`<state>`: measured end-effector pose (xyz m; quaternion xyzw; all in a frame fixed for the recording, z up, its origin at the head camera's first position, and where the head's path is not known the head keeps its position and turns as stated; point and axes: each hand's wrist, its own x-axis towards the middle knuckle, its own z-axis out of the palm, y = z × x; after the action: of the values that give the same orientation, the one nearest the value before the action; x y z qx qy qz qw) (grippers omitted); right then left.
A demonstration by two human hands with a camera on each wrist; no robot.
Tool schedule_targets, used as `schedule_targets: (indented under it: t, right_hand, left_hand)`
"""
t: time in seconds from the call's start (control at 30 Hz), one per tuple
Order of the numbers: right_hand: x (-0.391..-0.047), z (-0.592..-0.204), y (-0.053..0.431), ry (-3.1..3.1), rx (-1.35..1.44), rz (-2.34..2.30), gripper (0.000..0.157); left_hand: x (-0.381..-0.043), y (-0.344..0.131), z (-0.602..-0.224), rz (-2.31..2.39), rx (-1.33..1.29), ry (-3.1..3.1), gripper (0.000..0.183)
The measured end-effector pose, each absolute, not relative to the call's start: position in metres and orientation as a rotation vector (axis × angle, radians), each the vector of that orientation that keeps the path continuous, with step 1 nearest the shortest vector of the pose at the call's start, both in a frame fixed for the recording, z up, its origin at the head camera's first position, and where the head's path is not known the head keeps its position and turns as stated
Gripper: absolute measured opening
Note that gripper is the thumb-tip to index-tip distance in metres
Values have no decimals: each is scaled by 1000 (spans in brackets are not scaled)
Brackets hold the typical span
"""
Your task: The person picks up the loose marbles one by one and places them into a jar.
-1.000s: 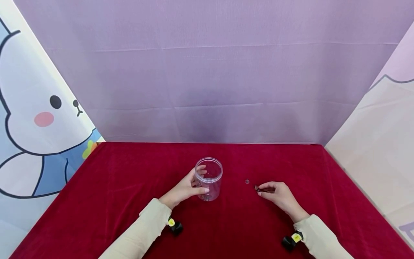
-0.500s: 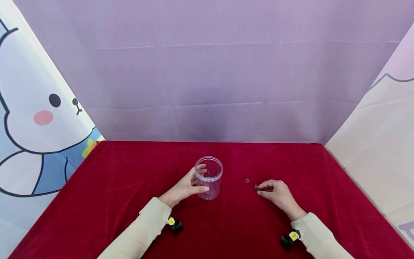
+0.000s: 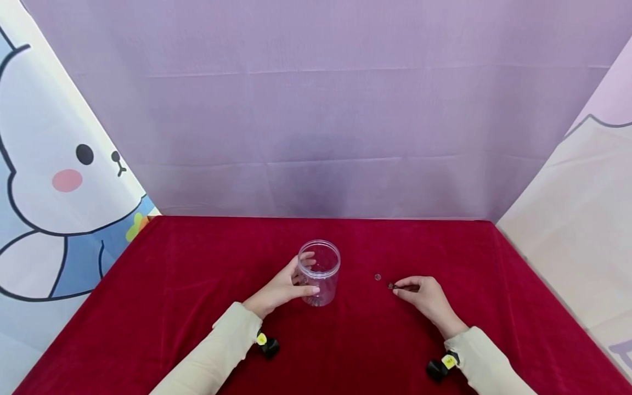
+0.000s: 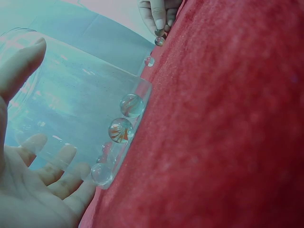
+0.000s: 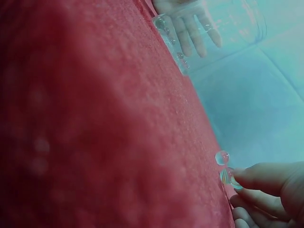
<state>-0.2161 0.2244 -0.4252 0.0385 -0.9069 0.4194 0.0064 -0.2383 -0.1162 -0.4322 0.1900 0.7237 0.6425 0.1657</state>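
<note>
My left hand [image 3: 281,286] holds a clear plastic jar [image 3: 328,288], thumb on the near side and fingers round the far side. The jar stands upright without a lid. Several glass marbles [image 4: 120,130] lie on its bottom, some with coloured swirls. To the right, my right hand [image 3: 427,299] is low at the cloth. Its thumb and fingers pinch a marble [image 5: 236,183], partly hidden by the thumb. A swirled marble [image 5: 225,175] lies right against it. A little apart, toward the jar, sits a single clear marble [image 3: 377,277].
A red velvet cloth [image 3: 222,247] covers the table. Behind it hangs a lilac curtain [image 3: 316,109]. A printed cartoon sheet [image 3: 64,148] closes the left side, and a pale sheet [image 3: 582,219] the right.
The right hand has shifted very slightly at the marbles, its fingertips still beside them. Left hand, jar and the single marble keep their places.
</note>
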Motion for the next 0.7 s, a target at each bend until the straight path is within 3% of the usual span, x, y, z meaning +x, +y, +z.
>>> schedule_targets:
  t: [0.7]
  right_hand:
    - [-214, -422, 225, -2714, 127, 1602, 23]
  left_hand:
    - [-237, -116, -431, 1828, 517, 2053, 82]
